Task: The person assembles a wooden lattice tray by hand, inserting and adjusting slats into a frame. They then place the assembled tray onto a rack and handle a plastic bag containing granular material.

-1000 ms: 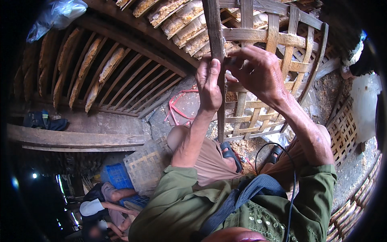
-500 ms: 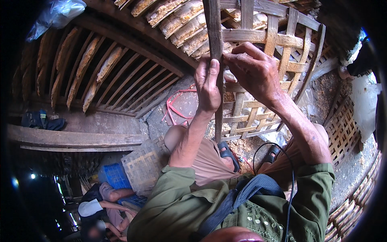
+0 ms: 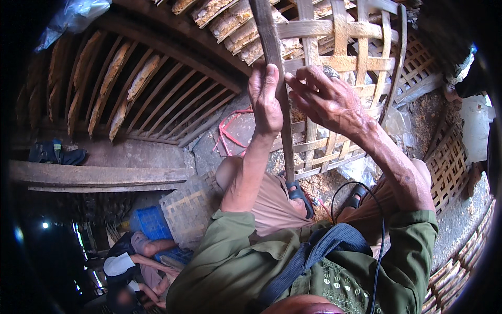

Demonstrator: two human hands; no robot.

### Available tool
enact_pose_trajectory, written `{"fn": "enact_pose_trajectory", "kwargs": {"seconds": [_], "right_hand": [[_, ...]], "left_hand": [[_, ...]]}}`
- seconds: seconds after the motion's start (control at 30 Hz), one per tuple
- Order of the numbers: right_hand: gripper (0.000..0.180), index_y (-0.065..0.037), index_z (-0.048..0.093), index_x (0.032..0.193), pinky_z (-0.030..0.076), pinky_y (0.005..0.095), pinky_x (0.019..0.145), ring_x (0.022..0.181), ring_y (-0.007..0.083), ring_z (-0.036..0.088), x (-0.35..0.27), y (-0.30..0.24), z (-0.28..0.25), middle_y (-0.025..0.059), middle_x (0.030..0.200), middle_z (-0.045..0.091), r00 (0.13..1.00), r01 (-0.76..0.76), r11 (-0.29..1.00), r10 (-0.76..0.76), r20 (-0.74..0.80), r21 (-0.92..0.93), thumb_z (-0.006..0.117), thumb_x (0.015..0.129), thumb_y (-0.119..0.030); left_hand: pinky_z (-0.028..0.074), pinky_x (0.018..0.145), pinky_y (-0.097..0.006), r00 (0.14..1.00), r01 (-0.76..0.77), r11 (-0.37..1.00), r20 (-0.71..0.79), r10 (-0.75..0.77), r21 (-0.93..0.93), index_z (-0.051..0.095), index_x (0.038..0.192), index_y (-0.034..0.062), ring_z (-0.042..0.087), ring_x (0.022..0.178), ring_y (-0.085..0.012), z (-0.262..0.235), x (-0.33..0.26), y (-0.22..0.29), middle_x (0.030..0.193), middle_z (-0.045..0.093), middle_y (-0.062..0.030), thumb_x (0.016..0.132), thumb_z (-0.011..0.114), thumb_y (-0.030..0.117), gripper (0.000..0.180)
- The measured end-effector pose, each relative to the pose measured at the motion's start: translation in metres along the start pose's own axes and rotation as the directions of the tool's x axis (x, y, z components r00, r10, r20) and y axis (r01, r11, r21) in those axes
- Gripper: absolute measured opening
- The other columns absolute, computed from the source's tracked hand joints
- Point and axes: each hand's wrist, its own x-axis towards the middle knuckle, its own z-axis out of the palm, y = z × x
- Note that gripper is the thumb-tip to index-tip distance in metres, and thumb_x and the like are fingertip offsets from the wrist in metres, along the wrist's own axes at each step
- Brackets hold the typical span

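Left hand [image 3: 265, 102] closed around the upright bamboo strip [image 3: 275, 68] at 12 o'clock, right hand [image 3: 327, 97] fingers curled pinching it against the woven panel [image 3: 345, 63]; a loosened grip could let it spring free.

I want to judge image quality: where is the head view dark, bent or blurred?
Head view: black vignette at the rim; the lower left is dim with a small bright lamp; straight slats bend toward the edges; both hands, left hand and right hand, on the bamboo strip are sharp and daylit.
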Motion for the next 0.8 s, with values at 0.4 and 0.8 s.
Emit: {"fn": "enact_pose_trajectory", "kwargs": {"seconds": [0.4, 0.8], "right_hand": [[0.021, 0.000, 0.084, 0.113, 0.062, 0.0347, 0.067, 0.074, 0.0203, 0.078, 0.020, -0.021, -0.006, 0.0133, 0.096, 0.081, 0.867, -0.498, 0.794, 0.448, 0.218, 0.350, 0.082, 0.093, -0.007], [0.021, 0.003, 0.082, 0.111, 0.063, 0.0337, 0.055, 0.064, 0.0200, 0.079, 0.021, -0.025, -0.006, 0.0170, 0.078, 0.079, 0.691, -0.697, 0.427, 0.616, 0.378, 0.576, 0.073, 0.103, -0.014]], "left_hand": [[0.051, 0.102, -0.040, 0.992, -0.117, 0.947, 0.001, 0.123, 0.298, 0.067, 0.136, -0.0102, 0.062, 0.120, -0.0263, -0.017, -0.004, -0.009, 0.136, 0.064, -0.0176, 0.117, 0.055, 0.010, 0.031], [0.050, 0.112, -0.045, 0.939, -0.344, 0.862, 0.150, 0.310, 0.372, 0.060, 0.150, -0.0118, 0.060, 0.132, -0.0321, -0.030, -0.005, -0.029, 0.150, 0.058, -0.0254, 0.120, 0.049, 0.020, 0.045]]}}
